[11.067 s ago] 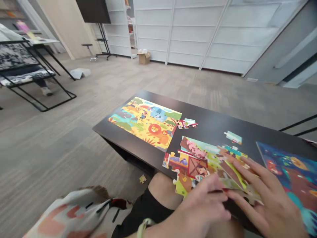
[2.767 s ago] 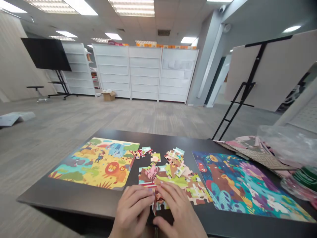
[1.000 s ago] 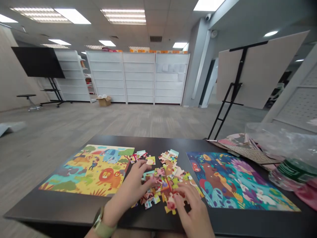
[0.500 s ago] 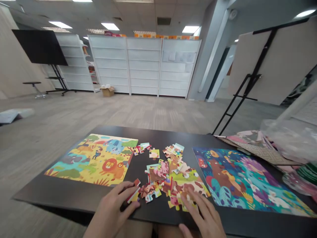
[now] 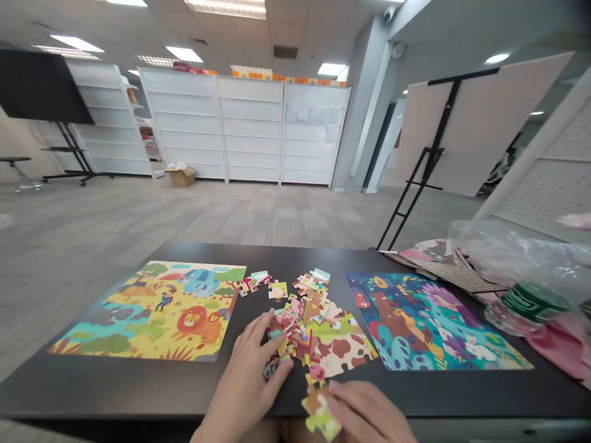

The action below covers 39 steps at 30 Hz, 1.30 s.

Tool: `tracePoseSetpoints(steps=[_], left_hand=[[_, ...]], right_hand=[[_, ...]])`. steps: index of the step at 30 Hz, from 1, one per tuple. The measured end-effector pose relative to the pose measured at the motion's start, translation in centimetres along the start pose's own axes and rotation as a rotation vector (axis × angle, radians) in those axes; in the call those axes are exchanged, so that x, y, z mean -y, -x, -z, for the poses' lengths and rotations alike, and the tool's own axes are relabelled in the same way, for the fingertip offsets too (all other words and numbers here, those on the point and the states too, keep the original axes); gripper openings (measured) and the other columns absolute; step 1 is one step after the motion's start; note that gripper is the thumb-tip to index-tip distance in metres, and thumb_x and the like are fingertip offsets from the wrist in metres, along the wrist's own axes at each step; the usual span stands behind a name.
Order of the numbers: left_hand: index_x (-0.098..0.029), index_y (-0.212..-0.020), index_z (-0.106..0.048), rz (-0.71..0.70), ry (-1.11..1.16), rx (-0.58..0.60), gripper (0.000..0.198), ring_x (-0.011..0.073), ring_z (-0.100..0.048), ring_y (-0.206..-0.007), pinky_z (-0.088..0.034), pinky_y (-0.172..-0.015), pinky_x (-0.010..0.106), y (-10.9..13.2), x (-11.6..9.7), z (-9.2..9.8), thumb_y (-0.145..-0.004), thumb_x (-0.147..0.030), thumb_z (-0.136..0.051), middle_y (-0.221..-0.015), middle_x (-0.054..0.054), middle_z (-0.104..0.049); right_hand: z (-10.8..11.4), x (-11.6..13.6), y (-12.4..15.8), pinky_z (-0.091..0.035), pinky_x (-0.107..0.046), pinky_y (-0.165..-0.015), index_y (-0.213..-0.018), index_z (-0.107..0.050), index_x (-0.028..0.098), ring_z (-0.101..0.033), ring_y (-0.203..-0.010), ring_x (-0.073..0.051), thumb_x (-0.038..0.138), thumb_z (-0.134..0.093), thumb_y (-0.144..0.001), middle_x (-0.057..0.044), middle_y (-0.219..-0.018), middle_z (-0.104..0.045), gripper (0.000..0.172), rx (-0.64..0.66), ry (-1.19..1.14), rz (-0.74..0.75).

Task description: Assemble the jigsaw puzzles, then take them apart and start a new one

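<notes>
My right hand is closed at the table's near edge. Its fingertips pinch a green and brown jigsaw piece. My left hand rests by the near left side of a heap of jigsaw pieces, fingers stretched out and thumb apart. Small pieces show between its thumb and forefinger. Right of the heap lies a joined puzzle section with a brown-spotted cow on green. A few loose pieces sit farther back.
A lion-and-elephant picture board lies left on the black table. A dark blue animal picture board lies right. Beyond it are a plastic bottle, clear plastic wrap and pink cloth.
The view has turned to the right. My right hand has lifted a piece from the cow section toward the near edge. My left hand has moved onto the heap, its yellow-edged piece no longer visible.
</notes>
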<state>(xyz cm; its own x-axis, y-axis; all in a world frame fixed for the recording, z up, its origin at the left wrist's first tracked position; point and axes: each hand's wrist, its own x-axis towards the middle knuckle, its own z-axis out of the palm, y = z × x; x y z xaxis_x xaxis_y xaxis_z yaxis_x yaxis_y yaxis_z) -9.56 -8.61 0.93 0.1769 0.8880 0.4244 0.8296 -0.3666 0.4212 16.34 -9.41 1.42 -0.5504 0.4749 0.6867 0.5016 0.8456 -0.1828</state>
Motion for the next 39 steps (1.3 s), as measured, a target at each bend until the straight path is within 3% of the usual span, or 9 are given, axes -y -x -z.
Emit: tracePoseSetpoints(steps=[3, 7, 11, 16, 21, 27, 34, 37, 39], left_hand=[[-0.031, -0.133, -0.058, 0.032, 0.040, 0.036, 0.049, 0.0339, -0.046, -0.138, -0.047, -0.107, 0.054, 0.5, 0.2, 0.1, -0.086, -0.025, -0.069, -0.152, 0.009, -0.047], [-0.026, -0.136, -0.050, 0.101, 0.058, -0.076, 0.041, 0.0296, -0.046, -0.138, -0.046, -0.108, 0.052, 0.8, 1.0, -0.1, -0.096, -0.021, -0.051, -0.146, 0.011, -0.052], [-0.027, -0.148, -0.040, 0.109, 0.001, -0.077, 0.052, 0.0295, -0.038, -0.143, -0.041, -0.111, 0.054, 0.9, 0.6, 0.3, -0.097, -0.017, -0.045, -0.153, 0.011, -0.045], [-0.041, -0.152, -0.038, -0.145, -0.099, 0.222, 0.073, 0.0424, -0.026, -0.147, -0.023, -0.114, 0.070, 1.0, -1.3, 2.1, -0.087, -0.042, -0.071, -0.166, 0.004, -0.025], [-0.050, -0.140, -0.051, -0.241, -0.104, 0.315, 0.049, 0.0406, -0.034, -0.142, -0.024, -0.109, 0.071, 0.7, -1.2, 2.6, -0.093, -0.049, -0.065, -0.160, -0.002, -0.038], [-0.039, -0.120, -0.066, -0.171, 0.077, 0.322, 0.024, 0.0265, -0.057, -0.114, -0.039, -0.102, 0.049, 0.7, -1.3, 3.0, -0.096, -0.042, -0.066, -0.123, 0.000, -0.066], [-0.024, -0.120, -0.065, 0.134, 0.199, -0.048, 0.027, 0.0241, -0.063, -0.096, -0.051, -0.082, 0.038, -0.3, 0.0, 0.9, -0.104, -0.024, -0.043, -0.104, 0.006, -0.069], [-0.025, -0.127, -0.063, 0.189, 0.087, -0.170, 0.034, 0.0286, -0.059, -0.111, -0.051, -0.090, 0.045, -0.5, 0.3, 0.4, -0.102, -0.020, -0.041, -0.121, 0.011, -0.064], [-0.028, -0.131, -0.061, 0.107, 0.031, -0.157, 0.036, 0.0312, -0.050, -0.127, -0.045, -0.100, 0.051, -0.2, -0.2, 0.8, -0.099, -0.019, -0.046, -0.137, 0.011, -0.057]], right_hand=[[0.7, -0.3, -3.8, -0.059, -0.034, -0.092, -0.130, -0.065, 0.027, -0.072, -0.105, -0.021, 0.009, -0.053, -0.096, -0.006, -0.116, -0.076, 0.040, -0.127, 0.018, -0.071], [0.0, -1.5, -6.8, -0.057, -0.042, -0.099, -0.136, -0.060, 0.024, -0.065, -0.117, -0.024, 0.017, -0.058, -0.094, -0.009, -0.128, -0.069, 0.043, 0.171, 0.044, -0.149], [-0.6, -3.1, -2.9, -0.054, -0.052, -0.101, -0.143, -0.054, 0.022, -0.056, -0.132, -0.033, 0.037, -0.059, -0.095, -0.013, -0.143, -0.059, 0.051, 0.262, 0.280, -0.213], [-0.1, -1.9, 3.0, -0.059, -0.050, -0.085, -0.144, -0.054, 0.019, -0.060, -0.124, -0.040, 0.061, -0.067, -0.082, -0.017, -0.143, -0.059, 0.076, 0.301, 0.433, -0.059], [-0.4, 0.1, 2.4, -0.055, -0.042, -0.087, -0.138, -0.059, 0.025, -0.063, -0.119, -0.032, 0.031, -0.068, -0.083, -0.011, -0.140, -0.063, 0.056, 0.285, 0.451, -0.071], [-0.2, -0.7, 1.4, -0.051, -0.040, -0.093, -0.132, -0.063, 0.023, -0.061, -0.124, -0.028, 0.018, -0.060, -0.090, -0.007, -0.138, -0.065, 0.043, 0.309, 0.389, 0.044], [1.1, -1.4, 0.4, -0.055, -0.037, -0.098, -0.131, -0.064, 0.023, -0.060, -0.127, -0.024, 0.013, -0.054, -0.094, -0.008, -0.139, -0.064, 0.040, 0.369, 0.246, 0.052], [1.0, -1.4, -0.1, -0.056, -0.039, -0.101, -0.138, -0.059, 0.024, -0.055, -0.134, -0.027, 0.014, -0.058, -0.091, -0.006, -0.145, -0.059, 0.048, 0.437, 0.267, 0.085], [0.6, -1.5, 0.0, -0.055, -0.040, -0.103, -0.141, -0.058, 0.023, -0.055, -0.134, -0.028, 0.018, -0.060, -0.092, -0.007, -0.146, -0.058, 0.050, 0.461, 0.282, 0.113]])
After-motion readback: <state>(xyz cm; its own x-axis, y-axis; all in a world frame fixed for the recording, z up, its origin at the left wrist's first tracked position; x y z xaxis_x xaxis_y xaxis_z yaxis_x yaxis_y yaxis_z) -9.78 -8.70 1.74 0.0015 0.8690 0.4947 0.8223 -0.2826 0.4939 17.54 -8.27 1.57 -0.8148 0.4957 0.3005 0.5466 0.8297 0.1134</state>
